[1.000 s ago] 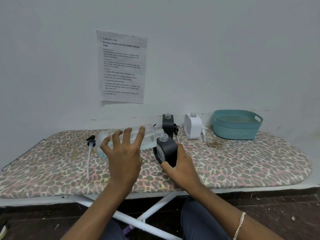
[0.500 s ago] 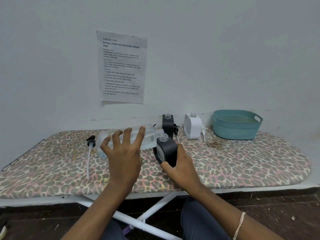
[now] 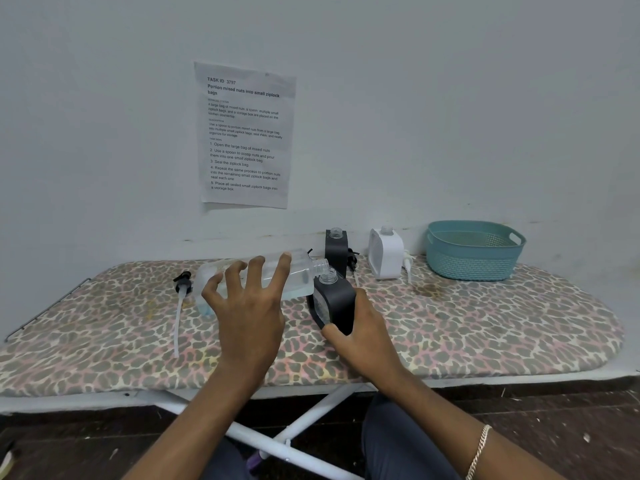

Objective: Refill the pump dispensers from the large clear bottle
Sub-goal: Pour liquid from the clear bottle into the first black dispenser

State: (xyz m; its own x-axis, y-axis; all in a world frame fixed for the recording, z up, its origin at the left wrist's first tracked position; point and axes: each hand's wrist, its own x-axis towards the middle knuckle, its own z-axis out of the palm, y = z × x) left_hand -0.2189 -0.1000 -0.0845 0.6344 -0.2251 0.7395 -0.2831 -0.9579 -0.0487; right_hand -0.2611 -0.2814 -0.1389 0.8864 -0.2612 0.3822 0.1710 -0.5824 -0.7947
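Left hand (image 3: pixel 247 317) tilting clear bottle (image 3: pixel 298 273) over right-held black dispenser (image 3: pixel 334 301)

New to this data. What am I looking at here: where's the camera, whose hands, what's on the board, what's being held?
There is no machine: a person works with bare hands, and the single picture comes from a wide-angle camera on their head, looking forward and down.

The left hand holds the large clear bottle tipped on its side, its open mouth at the neck of a black dispenser, which the right hand steadies.

All this sits on a leopard-print ironing board. Also on it: a removed black pump at the left, a second black dispenser and a white dispenser at the back, both uncapped, and a teal basket. The paper sheet on the wall describes a different task.
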